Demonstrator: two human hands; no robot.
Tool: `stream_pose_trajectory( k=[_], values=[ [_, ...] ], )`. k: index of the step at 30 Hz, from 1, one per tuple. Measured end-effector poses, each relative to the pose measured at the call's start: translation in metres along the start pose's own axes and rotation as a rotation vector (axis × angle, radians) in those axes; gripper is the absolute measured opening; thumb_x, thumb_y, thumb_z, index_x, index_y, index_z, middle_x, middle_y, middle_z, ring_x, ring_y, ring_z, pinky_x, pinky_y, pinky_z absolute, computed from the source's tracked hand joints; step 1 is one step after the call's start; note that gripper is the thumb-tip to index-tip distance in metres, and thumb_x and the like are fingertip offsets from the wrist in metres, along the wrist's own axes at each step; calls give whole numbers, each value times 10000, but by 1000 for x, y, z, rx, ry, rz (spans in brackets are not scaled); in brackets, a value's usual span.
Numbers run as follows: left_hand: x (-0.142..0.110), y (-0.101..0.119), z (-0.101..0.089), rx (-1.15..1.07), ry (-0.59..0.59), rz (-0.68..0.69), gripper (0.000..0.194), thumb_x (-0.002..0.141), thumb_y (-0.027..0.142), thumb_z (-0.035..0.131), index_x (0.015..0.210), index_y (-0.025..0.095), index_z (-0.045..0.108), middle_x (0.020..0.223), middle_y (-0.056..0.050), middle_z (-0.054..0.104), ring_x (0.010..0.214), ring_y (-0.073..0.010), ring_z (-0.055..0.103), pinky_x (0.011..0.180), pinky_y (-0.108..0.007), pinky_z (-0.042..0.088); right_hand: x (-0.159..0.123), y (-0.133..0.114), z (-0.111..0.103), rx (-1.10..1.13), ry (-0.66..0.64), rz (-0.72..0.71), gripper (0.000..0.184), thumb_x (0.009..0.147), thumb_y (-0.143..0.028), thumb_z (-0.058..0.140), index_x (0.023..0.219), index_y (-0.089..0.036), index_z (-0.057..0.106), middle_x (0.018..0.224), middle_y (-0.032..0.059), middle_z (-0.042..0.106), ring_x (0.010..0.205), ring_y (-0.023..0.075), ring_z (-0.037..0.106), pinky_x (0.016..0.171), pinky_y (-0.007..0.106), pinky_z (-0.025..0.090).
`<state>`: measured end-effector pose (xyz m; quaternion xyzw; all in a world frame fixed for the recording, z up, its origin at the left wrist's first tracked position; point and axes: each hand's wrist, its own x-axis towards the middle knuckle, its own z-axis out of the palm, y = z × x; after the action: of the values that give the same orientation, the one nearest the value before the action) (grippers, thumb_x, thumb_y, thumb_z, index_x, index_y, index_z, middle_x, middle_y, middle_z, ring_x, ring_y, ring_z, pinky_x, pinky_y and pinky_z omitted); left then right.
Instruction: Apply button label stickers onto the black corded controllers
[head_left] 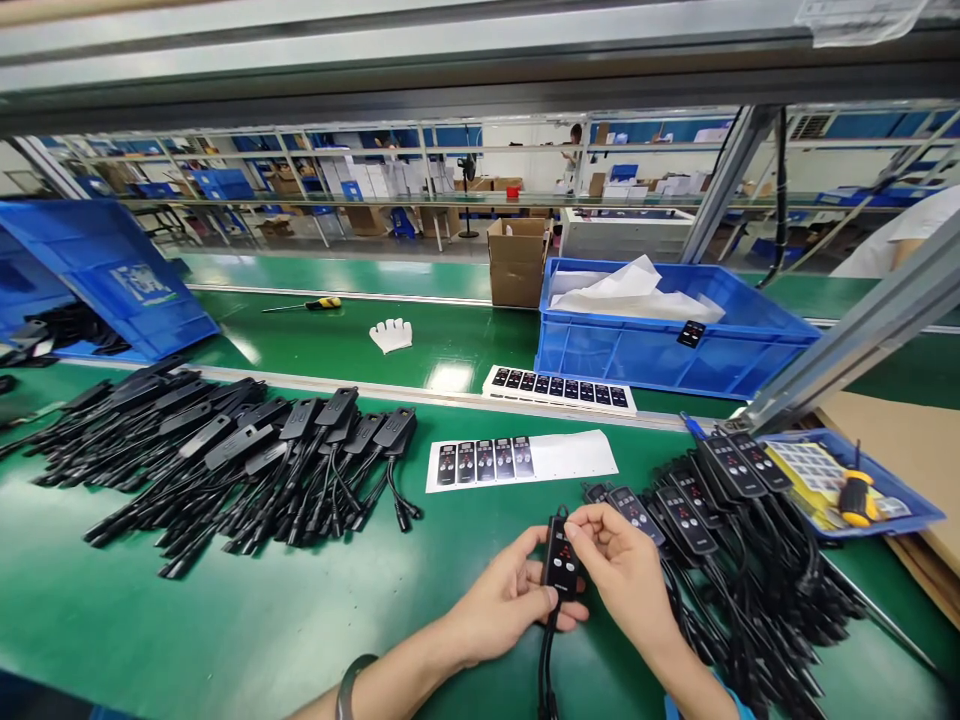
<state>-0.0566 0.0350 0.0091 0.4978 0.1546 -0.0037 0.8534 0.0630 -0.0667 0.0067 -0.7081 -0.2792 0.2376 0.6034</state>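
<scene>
My left hand is wrapped round a black inline controller with red markings on its face, its cable hanging down toward me. My right hand pinches the controller's upper right edge with thumb and fingers. Just beyond lies a white sticker sheet carrying a row of black labels. A pile of plain black controllers with cables lies to the left. To the right lies a row of labelled controllers with tangled cables.
A second label sheet rests on the rail. A blue crate with white paper, a cardboard box, a white glove and a screwdriver sit on the belt. A blue tray holds labels at right; a tipped blue bin is at left.
</scene>
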Motion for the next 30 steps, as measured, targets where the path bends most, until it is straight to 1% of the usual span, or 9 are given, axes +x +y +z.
stream_pose_trajectory(
  k=[11, 13, 16, 18, 21, 24, 27, 29, 30],
  values=[
    [-1, -3, -1, 88, -4, 30, 620, 748, 419, 712, 1242, 192, 413, 871, -49, 630, 863, -224, 691, 793, -340, 528, 0, 2, 2, 11, 22, 30, 278, 765, -447, 629, 766, -171, 599, 613, 1, 547, 503, 124, 507, 421, 211, 435],
    [-1, -3, -1, 97, -2, 32, 607, 755, 410, 705, 1239, 189, 411, 877, -54, 632, 867, -226, 689, 791, -344, 529, 0, 3, 1, -4, 35, 12, 268, 767, -437, 632, 818, -176, 596, 608, -17, 525, 500, 120, 503, 432, 211, 435],
    [-2, -1, 0, 89, -4, 34, 552, 756, 365, 702, 1198, 183, 427, 887, -63, 643, 853, -222, 692, 768, -327, 530, 2, 5, -2, -64, 55, -51, 293, 775, -402, 639, 970, -193, 571, 612, -45, 493, 526, 119, 502, 489, 216, 448],
    [-2, 0, 0, 55, -5, 20, 523, 733, 314, 714, 1157, 181, 437, 919, -76, 655, 838, -221, 695, 756, -320, 530, 5, 6, -4, -128, 56, -80, 303, 778, -391, 639, 1002, -202, 560, 642, -44, 487, 550, 119, 496, 512, 218, 448],
    [0, 2, -1, -46, 24, -6, 442, 751, 317, 659, 1110, 176, 444, 935, -96, 675, 781, -225, 702, 738, -349, 536, 6, 9, -2, -171, 0, -75, 301, 779, -387, 627, 1009, -203, 565, 724, -19, 508, 607, 133, 510, 531, 230, 463],
    [2, 4, -2, -106, 63, 23, 315, 848, 374, 508, 1075, 159, 469, 933, -115, 677, 760, -220, 695, 701, -363, 542, 2, 11, 7, -185, -131, -46, 384, 751, -331, 640, 1103, -205, 554, 822, 15, 585, 693, 167, 558, 592, 265, 499],
    [4, 6, -3, -125, 87, 71, 281, 901, 372, 430, 1074, 158, 484, 956, -118, 666, 818, -220, 672, 634, -315, 538, -4, 10, 13, -199, -236, 2, 583, 693, -261, 672, 1248, -203, 502, 983, 52, 637, 781, 196, 598, 680, 305, 526],
    [5, 5, -3, -146, 97, 84, 284, 918, 374, 419, 1098, 163, 480, 946, -107, 662, 813, -207, 666, 625, -289, 528, -7, 10, 13, -142, -286, 26, 752, 661, -244, 689, 1360, -207, 412, 1146, 80, 614, 871, 214, 617, 729, 319, 541],
    [5, 4, -4, -152, 103, 84, 291, 919, 378, 429, 1112, 165, 475, 934, -100, 662, 802, -200, 667, 633, -285, 526, -7, 10, 12, -107, -305, 22, 784, 675, -257, 680, 1395, -209, 374, 1219, 91, 588, 932, 224, 617, 766, 330, 543]
  ],
)
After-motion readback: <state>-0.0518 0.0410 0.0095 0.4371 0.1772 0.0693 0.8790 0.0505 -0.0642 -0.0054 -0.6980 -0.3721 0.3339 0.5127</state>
